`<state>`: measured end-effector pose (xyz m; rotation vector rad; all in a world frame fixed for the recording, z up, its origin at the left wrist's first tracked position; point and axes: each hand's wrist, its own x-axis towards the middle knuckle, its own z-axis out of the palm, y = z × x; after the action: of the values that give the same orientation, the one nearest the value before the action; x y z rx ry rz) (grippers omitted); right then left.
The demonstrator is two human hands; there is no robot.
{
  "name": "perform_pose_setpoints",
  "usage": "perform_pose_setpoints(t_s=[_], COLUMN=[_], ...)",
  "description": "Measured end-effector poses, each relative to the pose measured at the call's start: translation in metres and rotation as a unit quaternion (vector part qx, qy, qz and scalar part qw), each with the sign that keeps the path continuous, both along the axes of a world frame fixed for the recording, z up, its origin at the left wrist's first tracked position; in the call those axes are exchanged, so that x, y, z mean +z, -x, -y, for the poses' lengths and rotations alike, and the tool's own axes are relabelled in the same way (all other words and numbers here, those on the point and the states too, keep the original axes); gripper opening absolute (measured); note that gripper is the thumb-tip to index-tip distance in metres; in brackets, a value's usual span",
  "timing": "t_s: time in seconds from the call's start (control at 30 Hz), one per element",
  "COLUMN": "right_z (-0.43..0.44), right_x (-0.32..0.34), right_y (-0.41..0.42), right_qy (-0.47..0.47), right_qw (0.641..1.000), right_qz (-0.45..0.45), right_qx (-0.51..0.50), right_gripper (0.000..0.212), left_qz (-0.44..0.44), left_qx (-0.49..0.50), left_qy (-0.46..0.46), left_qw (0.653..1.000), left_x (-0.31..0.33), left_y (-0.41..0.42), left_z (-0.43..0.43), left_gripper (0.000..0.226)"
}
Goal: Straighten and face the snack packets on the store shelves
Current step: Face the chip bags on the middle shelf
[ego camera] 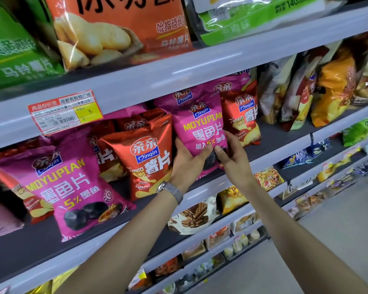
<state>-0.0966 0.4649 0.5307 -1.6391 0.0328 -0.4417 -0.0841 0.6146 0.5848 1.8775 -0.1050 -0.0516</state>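
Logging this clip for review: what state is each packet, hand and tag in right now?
Middle pink packet: upright, facing out, held by both hands.
Left hand: grips its lower left edge.
Right hand: grips its lower right.
Red packet: standing, facing out, tilted slightly.
Left pink packet: facing out, tilted.
Price tag: stuck on shelf edge, crooked.

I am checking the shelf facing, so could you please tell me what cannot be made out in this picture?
Head view:
Held pink packet: its lower front is covered by the left hand and right hand holding it.
Price label: small print is blurred.
Orange packet: top cut off by the upper edge.
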Motion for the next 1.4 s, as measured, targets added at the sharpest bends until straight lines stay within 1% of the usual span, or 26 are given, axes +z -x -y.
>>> perform_pose_setpoints(t_s=[0.13, 0.2, 0.27, 0.33, 0.43, 0.47, 0.57, 0.7, 0.83, 0.9, 1.0, 1.07, 1.13, 1.23, 1.33, 1.4], right_z=[-0.002, -0.002, -0.003, -0.004, -0.005, -0.006, -0.007, -0.015, -0.019, -0.017, -0.005, 0.007, 0.02, 0.037, 0.051, 0.058], right_x=[0.001, 0.004, 0.007, 0.011, 0.014, 0.015, 0.017, 0.02, 0.025, 0.028, 0.032, 0.033, 0.033, 0.035, 0.034, 0.034], right_y=[0.005, 0.006, 0.008, 0.013, 0.022, 0.026, 0.039, 0.055, 0.073, 0.08, 0.085, 0.085, 0.078, 0.055, 0.029, 0.012], right_qy=[0.026, 0.052, 0.083, 0.106, 0.133, 0.139, 0.192, 0.267, 0.345, 0.399, 0.464, 0.482, 0.468, 0.435, 0.375, 0.331], right_qw=[1.0, 0.998, 0.995, 0.992, 0.986, 0.984, 0.972, 0.954, 0.926, 0.898, 0.853, 0.838, 0.845, 0.865, 0.899, 0.919], right_qz=[-0.018, -0.034, -0.051, -0.062, -0.076, -0.082, -0.108, -0.112, -0.135, -0.165, -0.207, -0.219, -0.219, -0.19, -0.148, -0.139], right_qx=[0.001, -0.011, -0.022, -0.033, -0.06, -0.069, -0.079, -0.074, -0.079, -0.088, -0.117, -0.129, -0.136, -0.162, -0.172, -0.162], right_gripper=[0.054, 0.06, 0.058, 0.055, 0.05, 0.05, 0.053, 0.052, 0.046, 0.044, 0.05, 0.053, 0.052, 0.058, 0.068, 0.078], left_qz=[0.02, 0.026, 0.032, 0.028, 0.032, 0.038, 0.031, 0.017, 0.028, 0.059, 0.079, 0.072, 0.069, 0.063, 0.049, 0.033], left_qx=[-0.01, -0.023, -0.045, -0.063, -0.095, -0.109, -0.168, -0.229, -0.253, -0.256, -0.256, -0.244, -0.225, -0.192, -0.149, -0.122], left_qy=[-0.018, -0.032, -0.04, -0.035, -0.048, -0.061, -0.115, -0.145, -0.178, -0.197, -0.227, -0.257, -0.27, -0.295, -0.33, -0.344], left_qw=[1.0, 0.999, 0.998, 0.997, 0.994, 0.991, 0.979, 0.962, 0.951, 0.945, 0.936, 0.933, 0.934, 0.934, 0.931, 0.931], left_x=[-0.002, -0.002, 0.0, -0.001, 0.002, 0.002, 0.004, 0.004, 0.003, 0.0, -0.007, -0.009, -0.006, -0.003, 0.0, 0.002], left_y=[0.011, 0.02, 0.031, 0.039, 0.054, 0.056, 0.062, 0.065, 0.071, 0.072, 0.068, 0.069, 0.071, 0.072, 0.073, 0.074], left_z=[-0.007, -0.01, -0.015, -0.022, -0.034, -0.039, -0.049, -0.057, -0.061, -0.066, -0.075, -0.078, -0.08, -0.078, -0.072, -0.069], left_gripper=[0.101, 0.103, 0.105, 0.1, 0.076, 0.075, 0.087, 0.088, 0.08, 0.071, 0.05, 0.044, 0.04, 0.045, 0.051, 0.055])
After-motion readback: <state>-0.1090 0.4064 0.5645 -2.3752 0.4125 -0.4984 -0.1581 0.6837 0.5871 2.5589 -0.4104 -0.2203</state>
